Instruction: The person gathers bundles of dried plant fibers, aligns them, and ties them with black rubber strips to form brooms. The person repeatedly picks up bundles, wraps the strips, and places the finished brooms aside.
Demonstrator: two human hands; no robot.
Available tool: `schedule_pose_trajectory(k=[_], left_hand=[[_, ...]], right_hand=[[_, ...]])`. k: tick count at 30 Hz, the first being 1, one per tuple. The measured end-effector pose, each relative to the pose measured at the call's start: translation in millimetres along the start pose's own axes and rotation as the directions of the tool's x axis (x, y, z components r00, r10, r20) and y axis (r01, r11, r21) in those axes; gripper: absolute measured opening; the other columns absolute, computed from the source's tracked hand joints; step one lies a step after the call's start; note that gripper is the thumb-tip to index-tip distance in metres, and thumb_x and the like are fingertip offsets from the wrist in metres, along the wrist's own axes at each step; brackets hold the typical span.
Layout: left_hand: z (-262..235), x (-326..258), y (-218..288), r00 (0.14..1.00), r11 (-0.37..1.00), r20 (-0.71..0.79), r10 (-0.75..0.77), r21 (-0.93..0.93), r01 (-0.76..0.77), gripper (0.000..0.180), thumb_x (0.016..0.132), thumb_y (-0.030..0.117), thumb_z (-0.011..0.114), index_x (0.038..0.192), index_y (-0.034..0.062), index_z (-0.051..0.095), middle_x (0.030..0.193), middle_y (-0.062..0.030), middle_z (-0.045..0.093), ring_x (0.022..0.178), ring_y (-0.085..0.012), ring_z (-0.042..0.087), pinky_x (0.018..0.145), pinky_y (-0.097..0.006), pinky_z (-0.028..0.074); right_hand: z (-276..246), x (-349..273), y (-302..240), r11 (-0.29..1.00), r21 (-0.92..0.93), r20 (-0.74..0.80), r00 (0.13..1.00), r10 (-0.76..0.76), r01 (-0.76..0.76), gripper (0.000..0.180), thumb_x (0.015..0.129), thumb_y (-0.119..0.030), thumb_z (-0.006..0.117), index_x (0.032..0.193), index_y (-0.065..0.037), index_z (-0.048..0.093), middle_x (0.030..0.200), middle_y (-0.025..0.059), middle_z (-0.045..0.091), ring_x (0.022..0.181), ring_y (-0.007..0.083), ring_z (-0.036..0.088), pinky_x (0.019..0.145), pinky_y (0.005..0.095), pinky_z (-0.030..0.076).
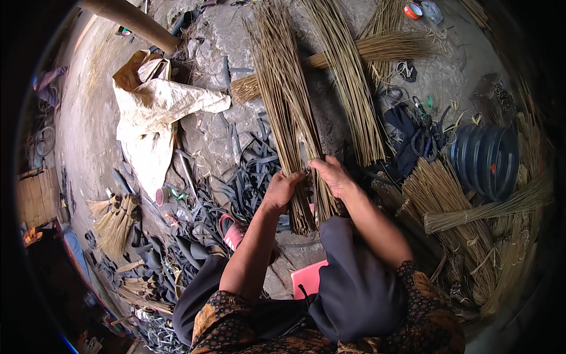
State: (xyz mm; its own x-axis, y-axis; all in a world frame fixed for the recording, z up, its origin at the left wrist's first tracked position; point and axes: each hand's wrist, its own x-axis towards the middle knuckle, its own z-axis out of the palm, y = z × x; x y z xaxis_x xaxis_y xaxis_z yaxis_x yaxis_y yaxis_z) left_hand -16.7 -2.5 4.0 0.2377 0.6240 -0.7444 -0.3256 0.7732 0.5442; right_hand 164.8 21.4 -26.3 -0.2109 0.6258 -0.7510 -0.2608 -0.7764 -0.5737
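With the left hand, grips the lower part of a long, yellow-brown bundle of thin, stiff plant stalks, stretching from near the middle of the view up toward twelve o'clock. With the right hand, just beside the left at its two o'clock, grasps a slimmer bunch of the same brown stalks, fist curled tight and low. Parts the two below the hands, with only a narrow gap between, yet lies them close together farther up. Points the lower ends toward six o'clock, just by a dark grey trouser knee.

Now up to one o'clock: on to a loose sheaf of long olive-tan stalks, near the held bundle on the ground. Underneath the held bundle, look, crosswise: past a flared tan stalk bundle.

Round to three o'clock, to a large, ribbed, translucent blue plastic container, and just below it to heaped straw-coloured bundles.

Swing down past half past five, to a flat pink-red piece of unclear material; then toward half past seven, to a pink strapped sandal on a foot. Up to nine, into a tangle of dark grey rubber-like strips, and on to ten, to a crumpled cream woven sack.
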Motion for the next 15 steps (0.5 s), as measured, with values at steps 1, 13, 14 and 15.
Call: schedule_pose_trajectory(k=[1,13,14,15], left_hand=[[-0.6,0.3,0.1,1.000,1.000,0.031,-0.006,-0.024,0.006,0.019,0.101,0.016,0.063,0.109,0.0007,0.071,0.088,-0.0087,0.074,0.073,-0.0180,0.071,0.067,-0.031,0.058],[-16.3,-35.3,32.9,0.933,0.954,-0.233,0.272,0.194,-0.230,0.031,0.102,0.028,0.069,0.080,0.0122,0.055,0.064,0.0005,0.054,0.051,-0.0127,0.054,0.049,-0.029,0.046],[-22.5,-43.0,41.8,0.924,0.959,-0.266,0.274,0.143,-0.243,0.031,0.102,0.028,0.069,0.079,0.0125,0.054,0.064,0.0005,0.053,0.051,-0.0130,0.054,0.049,-0.029,0.046],[-28.0,-49.7,50.7,0.906,0.946,-0.270,0.325,0.108,-0.307,0.032,0.103,0.028,0.068,0.079,0.0126,0.053,0.063,0.0008,0.052,0.051,-0.0129,0.053,0.048,-0.029,0.045]], right_hand=[[0.0,0.5,0.8,1.000,-0.011,0.001,1.000,0.014,-0.014,0.033,0.093,-0.029,0.076,0.102,-0.003,0.057,0.082,0.0030,0.062,0.071,0.0132,0.060,0.060,0.0318,0.053],[-22.2,-2.8,-60.0,0.745,-0.546,-0.130,0.840,-0.527,0.383,0.029,0.103,-0.028,0.066,0.105,0.000,0.060,0.075,0.0028,0.059,0.065,0.0127,0.055,0.056,0.0335,0.047],[-32.2,3.8,-69.1,0.726,-0.557,-0.138,0.816,-0.561,0.404,0.037,0.103,-0.034,0.066,0.109,0.002,0.058,0.074,0.0083,0.063,0.064,0.0174,0.063,0.055,0.0369,0.051],[-38.9,13.3,-74.8,0.625,-0.666,-0.195,0.713,-0.673,0.408,0.039,0.102,-0.033,0.066,0.111,0.005,0.057,0.081,0.0151,0.066,0.072,0.0245,0.066,0.064,0.0412,0.053]])
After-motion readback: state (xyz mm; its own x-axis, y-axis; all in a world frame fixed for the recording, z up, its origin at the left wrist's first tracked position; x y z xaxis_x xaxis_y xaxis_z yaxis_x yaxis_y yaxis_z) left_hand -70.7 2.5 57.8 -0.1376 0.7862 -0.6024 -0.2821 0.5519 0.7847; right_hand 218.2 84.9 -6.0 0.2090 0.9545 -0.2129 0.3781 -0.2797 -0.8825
